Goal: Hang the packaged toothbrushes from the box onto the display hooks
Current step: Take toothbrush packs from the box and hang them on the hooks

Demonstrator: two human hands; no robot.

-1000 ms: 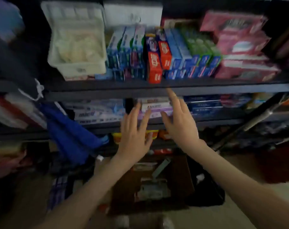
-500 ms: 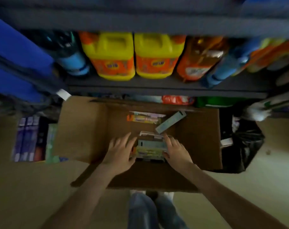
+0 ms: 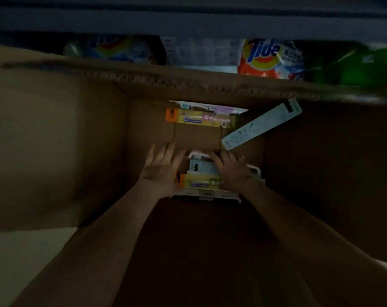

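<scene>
One cardboard box [image 3: 55, 140] is sitting open, and two hands are reaching into it: one left hand [image 3: 163, 171] and one right hand [image 3: 231, 169]. Two yellow-and-orange packs are showing, the far yellow-and-orange pack [image 3: 201, 119] and the near yellow-and-orange pack [image 3: 199, 181]. Two pale blue packs are showing, the leaning pale blue pack [image 3: 262, 125] and the flat pale blue pack [image 3: 200, 168]. One purple-and-white pack [image 3: 210, 106] is peeking out at the far wall. White packs [image 3: 207, 193] are lying under the near pile, too overlapped to count. Beyond the box, one orange Tide bag [image 3: 270, 58], one blurred bag [image 3: 117, 48] and one green package [image 3: 354, 67] are standing.
</scene>
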